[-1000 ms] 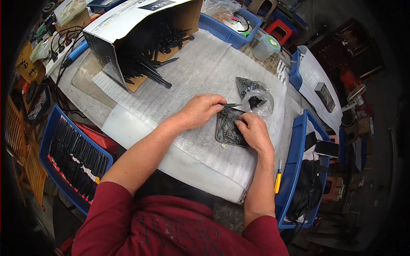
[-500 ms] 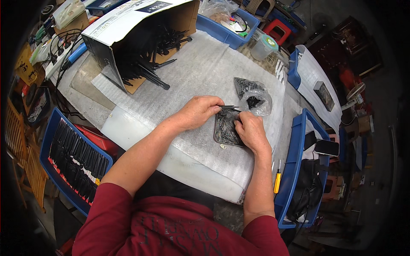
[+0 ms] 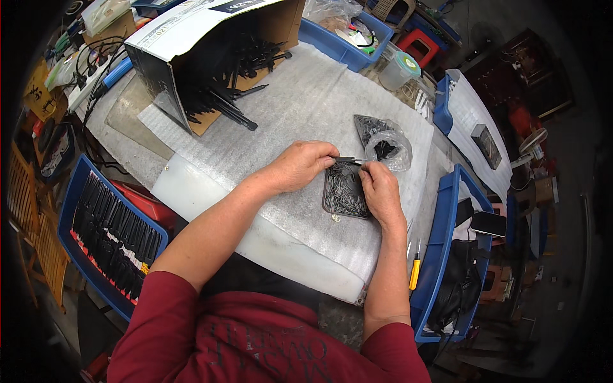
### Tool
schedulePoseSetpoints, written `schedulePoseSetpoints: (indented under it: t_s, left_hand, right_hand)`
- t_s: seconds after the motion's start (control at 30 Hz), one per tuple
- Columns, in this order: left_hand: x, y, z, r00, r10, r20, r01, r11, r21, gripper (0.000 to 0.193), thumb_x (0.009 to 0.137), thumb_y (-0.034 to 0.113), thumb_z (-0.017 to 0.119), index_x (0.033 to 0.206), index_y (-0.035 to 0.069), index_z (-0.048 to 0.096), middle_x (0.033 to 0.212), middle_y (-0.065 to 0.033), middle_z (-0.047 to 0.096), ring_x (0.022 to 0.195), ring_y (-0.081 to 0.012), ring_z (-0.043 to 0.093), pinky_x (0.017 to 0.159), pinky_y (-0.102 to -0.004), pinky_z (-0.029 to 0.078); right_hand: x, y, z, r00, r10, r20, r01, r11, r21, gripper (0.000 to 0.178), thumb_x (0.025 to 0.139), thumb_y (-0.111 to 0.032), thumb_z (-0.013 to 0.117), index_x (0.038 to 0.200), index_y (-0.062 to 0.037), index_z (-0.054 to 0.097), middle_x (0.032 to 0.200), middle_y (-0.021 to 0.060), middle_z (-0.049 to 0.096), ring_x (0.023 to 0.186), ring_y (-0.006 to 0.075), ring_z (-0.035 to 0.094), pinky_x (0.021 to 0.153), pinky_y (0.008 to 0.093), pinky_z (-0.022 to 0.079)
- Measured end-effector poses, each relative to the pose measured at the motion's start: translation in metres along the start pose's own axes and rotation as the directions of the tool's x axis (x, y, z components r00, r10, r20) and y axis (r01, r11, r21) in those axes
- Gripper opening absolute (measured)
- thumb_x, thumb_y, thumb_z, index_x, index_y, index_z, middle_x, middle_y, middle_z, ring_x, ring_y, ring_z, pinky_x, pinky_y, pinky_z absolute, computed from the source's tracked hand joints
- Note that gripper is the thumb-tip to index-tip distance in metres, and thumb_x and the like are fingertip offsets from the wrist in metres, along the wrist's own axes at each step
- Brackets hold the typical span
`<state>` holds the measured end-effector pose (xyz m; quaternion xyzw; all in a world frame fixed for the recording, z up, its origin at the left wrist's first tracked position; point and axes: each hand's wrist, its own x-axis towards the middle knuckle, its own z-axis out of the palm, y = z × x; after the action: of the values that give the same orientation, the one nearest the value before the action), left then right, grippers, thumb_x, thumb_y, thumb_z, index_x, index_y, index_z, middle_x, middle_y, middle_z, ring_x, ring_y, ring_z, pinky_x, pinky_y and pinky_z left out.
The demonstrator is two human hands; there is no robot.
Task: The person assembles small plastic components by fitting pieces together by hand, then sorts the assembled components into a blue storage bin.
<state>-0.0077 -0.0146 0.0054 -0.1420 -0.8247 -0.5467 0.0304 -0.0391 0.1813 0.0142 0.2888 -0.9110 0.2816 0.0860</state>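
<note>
My left hand (image 3: 299, 167) is closed on thin black rods (image 3: 345, 158), which stick out to the right past its fingertips. My right hand (image 3: 382, 191) pinches at the tips of these rods. What its fingers hold there is too small to make out. Below the rods, between my hands, lies a small dark tray (image 3: 327, 205) filled with loose grey metal pins (image 3: 345, 191). Just beyond it a clear plastic bag (image 3: 400, 148) lies with its mouth open, holding many small dark parts (image 3: 370, 127).
On its side at the far left, a cardboard box (image 3: 167, 96) holds many black rods (image 3: 223, 105). Blue bins (image 3: 440, 255) stand right, left and at the back. A yellow-handled screwdriver (image 3: 415, 273) lies by the right bin. White foam sheet (image 3: 319, 83) covers the table.
My right hand has shifted slightly up and right, so its fingers now meet the rod tips. My left hand still holds the rods in nearly the same place.
</note>
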Motion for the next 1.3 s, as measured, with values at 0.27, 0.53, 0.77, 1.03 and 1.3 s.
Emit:
schedulePoseSetpoints:
  t_s: [0.27,0.53,0.77,1.03,1.3]
  left_hand:
    - [0.001,0.000,0.000,0.999,0.036,-0.002,-0.036,0.999,0.008,0.015,0.080,0.009,0.051,0.092,0.001,0.056,0.080,-0.0085,0.059,0.075,-0.0188,0.056,0.067,-0.0308,0.043]
    - [0.000,0.002,-0.001,1.000,0.015,0.019,-0.015,1.000,0.016,0.015,0.081,0.010,0.051,0.092,0.001,0.056,0.081,-0.0093,0.058,0.076,-0.0194,0.055,0.067,-0.0306,0.043]
    - [0.000,0.001,-0.001,0.999,0.033,0.019,-0.033,0.998,0.044,0.015,0.081,0.009,0.051,0.092,0.001,0.056,0.082,-0.0103,0.059,0.078,-0.0210,0.056,0.069,-0.0314,0.044]
    - [0.000,0.000,0.000,0.997,0.081,0.006,-0.082,0.994,0.071,0.015,0.080,0.010,0.052,0.091,0.000,0.056,0.084,-0.0117,0.059,0.079,-0.0232,0.056,0.070,-0.0327,0.044]
    - [-0.001,0.002,0.000,0.995,0.094,0.031,-0.096,0.992,0.085,0.015,0.080,0.010,0.052,0.091,0.000,0.056,0.083,-0.0123,0.058,0.079,-0.0247,0.056,0.069,-0.0335,0.043]
  right_hand:
    - [0.000,-0.010,0.007,0.997,-0.014,0.081,0.029,0.982,-0.187,0.011,0.072,-0.011,0.057,0.079,-0.0024,0.053,0.076,0.0131,0.055,0.073,0.0296,0.053,0.065,0.0400,0.036]
    - [0.000,-0.011,0.007,0.991,-0.044,0.123,0.080,0.949,-0.306,0.007,0.073,-0.008,0.053,0.074,-0.0014,0.049,0.073,0.0136,0.054,0.073,0.0294,0.052,0.066,0.0401,0.034]
    - [0.000,-0.005,-0.005,0.987,0.158,0.036,-0.162,0.972,0.173,0.007,0.079,-0.006,0.051,0.082,0.0011,0.050,0.076,0.0132,0.058,0.065,0.0230,0.056,0.057,0.0290,0.042]
    - [-0.002,0.002,-0.011,0.979,0.196,0.063,-0.180,0.667,0.723,0.007,0.082,-0.007,0.050,0.086,-0.0009,0.052,0.071,-0.0035,0.049,0.062,0.0024,0.041,0.054,0.0162,0.035]
    - [-0.004,0.002,-0.009,0.981,0.183,0.065,-0.181,0.742,0.646,0.005,0.081,-0.006,0.052,0.082,-0.0013,0.053,0.068,-0.0046,0.049,0.060,0.0023,0.040,0.052,0.0168,0.034]
